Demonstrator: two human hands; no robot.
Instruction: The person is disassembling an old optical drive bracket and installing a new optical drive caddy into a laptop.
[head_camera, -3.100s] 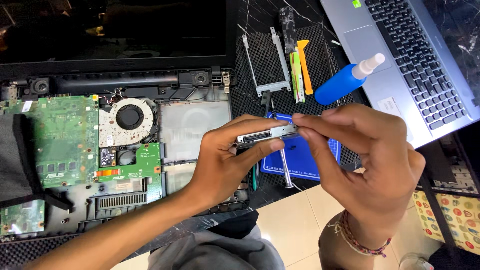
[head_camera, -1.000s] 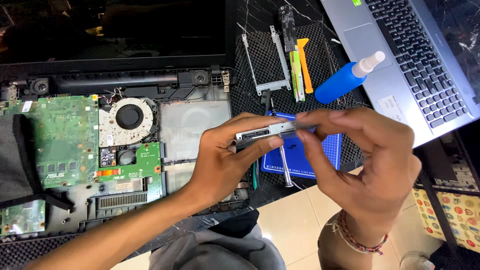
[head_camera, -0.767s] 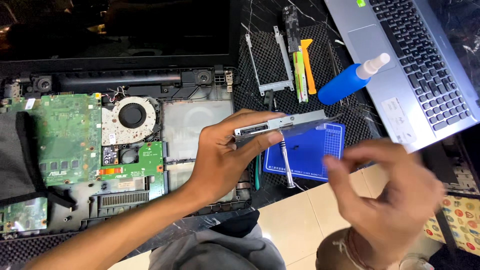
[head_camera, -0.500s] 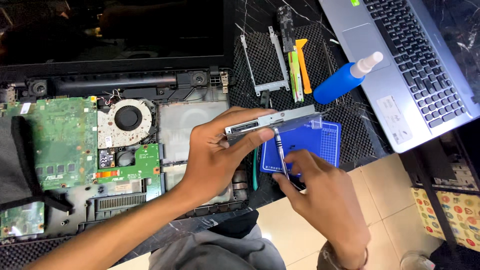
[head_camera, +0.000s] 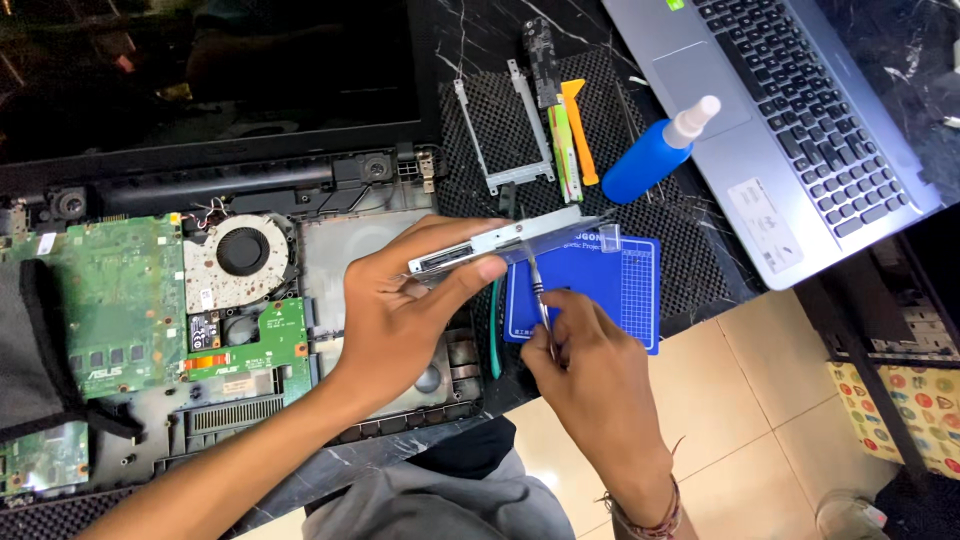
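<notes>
My left hand (head_camera: 405, 305) grips a flat silver drive unit (head_camera: 500, 243) and holds it level above the opened laptop. Lower down, my right hand (head_camera: 590, 375) is closed on a thin metal screwdriver (head_camera: 540, 295). The screwdriver's tip points up at the underside of the drive unit. A blue square mat (head_camera: 600, 290) lies just under both hands.
The opened laptop base (head_camera: 200, 300) shows a green board and a round fan (head_camera: 243, 252). On the black mesh mat (head_camera: 690, 240) lie a metal bracket (head_camera: 505, 135), orange and green pry tools (head_camera: 572, 135) and a blue spray bottle (head_camera: 655, 155). A silver laptop (head_camera: 790, 110) sits at right.
My right hand let go of the drive unit's right end, dropped to the blue mat, and now holds the screwdriver up against the unit. My left hand kept its grip.
</notes>
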